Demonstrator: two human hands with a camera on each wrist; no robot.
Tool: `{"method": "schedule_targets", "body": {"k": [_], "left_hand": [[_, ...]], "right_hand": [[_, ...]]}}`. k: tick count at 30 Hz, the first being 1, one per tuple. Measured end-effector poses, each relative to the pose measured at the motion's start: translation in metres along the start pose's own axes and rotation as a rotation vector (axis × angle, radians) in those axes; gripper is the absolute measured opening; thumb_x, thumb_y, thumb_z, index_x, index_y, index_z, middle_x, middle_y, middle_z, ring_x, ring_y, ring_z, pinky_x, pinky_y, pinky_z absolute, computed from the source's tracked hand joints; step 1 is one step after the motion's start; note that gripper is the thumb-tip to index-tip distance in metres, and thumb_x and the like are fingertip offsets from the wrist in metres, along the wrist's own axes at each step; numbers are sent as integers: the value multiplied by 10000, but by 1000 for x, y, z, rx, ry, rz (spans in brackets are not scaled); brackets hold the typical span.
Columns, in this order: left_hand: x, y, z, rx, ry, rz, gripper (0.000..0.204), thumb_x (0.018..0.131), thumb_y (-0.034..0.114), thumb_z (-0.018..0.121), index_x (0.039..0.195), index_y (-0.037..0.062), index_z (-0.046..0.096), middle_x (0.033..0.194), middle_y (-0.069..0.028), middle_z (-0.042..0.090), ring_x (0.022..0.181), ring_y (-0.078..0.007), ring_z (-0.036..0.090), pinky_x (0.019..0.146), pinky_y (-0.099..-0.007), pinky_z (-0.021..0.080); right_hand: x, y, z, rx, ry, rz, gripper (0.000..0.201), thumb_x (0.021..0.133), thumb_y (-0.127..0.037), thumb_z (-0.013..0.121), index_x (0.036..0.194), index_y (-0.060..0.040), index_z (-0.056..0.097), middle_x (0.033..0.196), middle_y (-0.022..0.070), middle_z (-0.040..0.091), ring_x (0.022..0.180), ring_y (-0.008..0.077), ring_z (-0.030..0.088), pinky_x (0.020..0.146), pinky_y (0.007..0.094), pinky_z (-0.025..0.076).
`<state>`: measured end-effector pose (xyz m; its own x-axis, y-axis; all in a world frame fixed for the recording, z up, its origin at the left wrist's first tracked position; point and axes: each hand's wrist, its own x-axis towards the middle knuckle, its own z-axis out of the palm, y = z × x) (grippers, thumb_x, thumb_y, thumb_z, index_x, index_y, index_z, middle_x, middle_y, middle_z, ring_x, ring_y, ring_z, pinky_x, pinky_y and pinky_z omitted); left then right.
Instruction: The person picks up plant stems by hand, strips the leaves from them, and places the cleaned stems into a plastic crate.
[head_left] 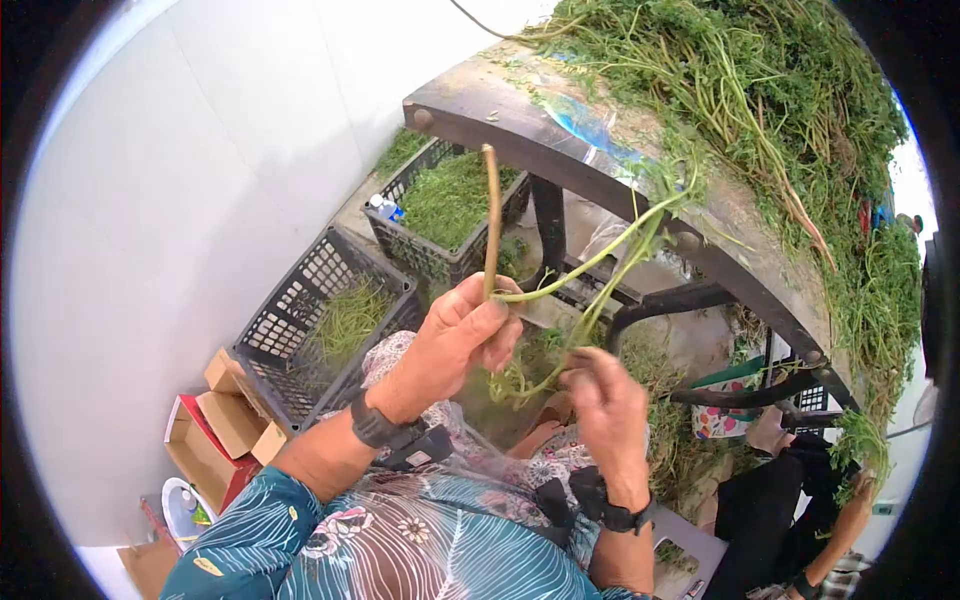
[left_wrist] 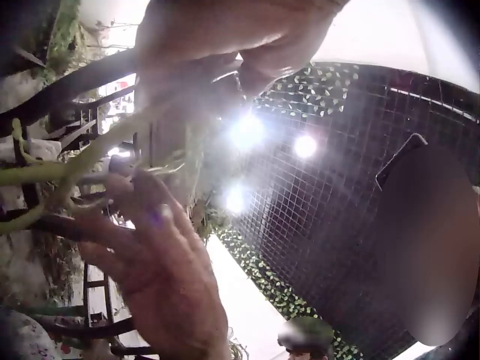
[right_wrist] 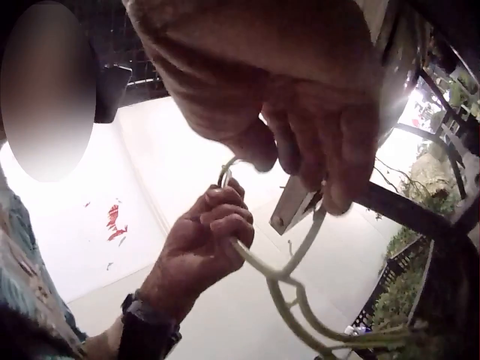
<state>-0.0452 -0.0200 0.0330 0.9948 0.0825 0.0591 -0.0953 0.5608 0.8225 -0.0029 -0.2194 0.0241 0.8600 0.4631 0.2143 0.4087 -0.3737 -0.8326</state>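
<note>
My left hand (head_left: 465, 330) pinches a forked plant stem between thumb and fingers. Its thick brown end (head_left: 491, 225) points up from the grip, while thin green branches (head_left: 615, 255) reach right toward the table, with leaves at their tips. Slightly lower and to the right, my right hand (head_left: 605, 405) is blurred, its fingers curled at a drooping green shoot of the same plant. In the right wrist view, the right hand (right_wrist: 277, 90) has its fingertips on one branch (right_wrist: 304, 244) above the fork. The left hand (right_wrist: 202, 240) grips the stem beside it.
A heap of leafy green plants (head_left: 740, 90) covers much of the table (head_left: 470, 95). Below stand two black crates (head_left: 320, 310) with greens inside, plus an open cardboard box (head_left: 215, 425). Another person's arm (head_left: 840, 530) is at the lower right.
</note>
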Motion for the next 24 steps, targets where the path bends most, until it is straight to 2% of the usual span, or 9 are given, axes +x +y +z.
{"method": "schedule_targets", "body": {"k": [1, 3, 4, 7, 8, 13, 18, 20, 24], "left_hand": [[-1, 2, 0, 62, 2, -19, 179, 905, 177, 506, 1034, 58, 471, 649, -14, 487, 528, -88, 437, 497, -234, 369], [-3, 2, 3, 176, -14, -57, 165, 897, 160, 510, 1022, 55, 485, 643, -1, 485, 521, -72, 428, 480, -219, 354], [-3, -1, 6, 228, -32, -77, 162, 894, 156, 512, 1017, 52, 492, 644, 5, 487, 522, -65, 426, 475, -211, 349], [-7, -6, 9, 383, -162, -91, 155, 893, 178, 512, 994, 61, 509, 695, 27, 533, 566, -31, 448, 507, -186, 366], [-8, -5, 12, 414, -189, -104, 153, 895, 181, 510, 988, 60, 511, 698, 29, 535, 573, -31, 452, 511, -186, 370], [-10, -2, 5, 468, -295, -159, 160, 905, 194, 492, 954, 50, 542, 713, 30, 539, 591, -40, 471, 531, -194, 394], [-11, -6, 2, 493, -153, -153, 186, 905, 194, 512, 945, 20, 561, 683, 13, 556, 592, -50, 507, 533, -205, 414], [-8, -7, 5, 500, -60, -121, 159, 889, 169, 522, 908, 20, 575, 644, 12, 553, 570, -51, 504, 519, -207, 414], [-4, -25, 3, 933, 77, 78, 134, 852, 133, 531, 846, 9, 581, 614, 10, 541, 551, -55, 496, 501, -217, 407]], "right_hand": [[0, -3, -5, 29, 66, 35, 234, 786, 4, 526, 1015, 9, 575, 980, 132, 604, 834, 184, 594, 703, 279, 478], [6, -19, -15, -29, 230, -190, 222, 777, 27, 529, 994, 11, 574, 986, 133, 606, 875, 190, 596, 719, 287, 475], [11, -34, -20, -137, 269, -262, 273, 721, 0, 584, 992, -32, 577, 1025, 146, 588, 935, 285, 579, 766, 363, 483], [28, -53, -18, -352, 233, -515, 306, 689, -20, 614, 992, -30, 573, 1007, 140, 587, 970, 297, 558, 875, 430, 413], [31, -52, -15, -352, 138, -539, 317, 663, -50, 642, 972, -38, 572, 934, 130, 590, 952, 297, 549, 911, 469, 354], [30, -33, -8, -348, -25, -541, 246, 660, -89, 667, 889, -55, 582, 763, 75, 573, 792, 255, 549, 831, 434, 381], [24, -38, -14, -409, -214, -405, 162, 716, -95, 631, 867, -44, 602, 767, 105, 593, 799, 286, 561, 771, 416, 413], [21, -31, -7, -378, -138, -397, 138, 717, -111, 636, 829, -60, 575, 743, 95, 572, 722, 274, 551, 683, 393, 433], [15, -22, 9, -481, -48, -347, 97, 750, -136, 613, 793, -75, 551, 737, 96, 559, 688, 276, 556, 574, 371, 456]]}}
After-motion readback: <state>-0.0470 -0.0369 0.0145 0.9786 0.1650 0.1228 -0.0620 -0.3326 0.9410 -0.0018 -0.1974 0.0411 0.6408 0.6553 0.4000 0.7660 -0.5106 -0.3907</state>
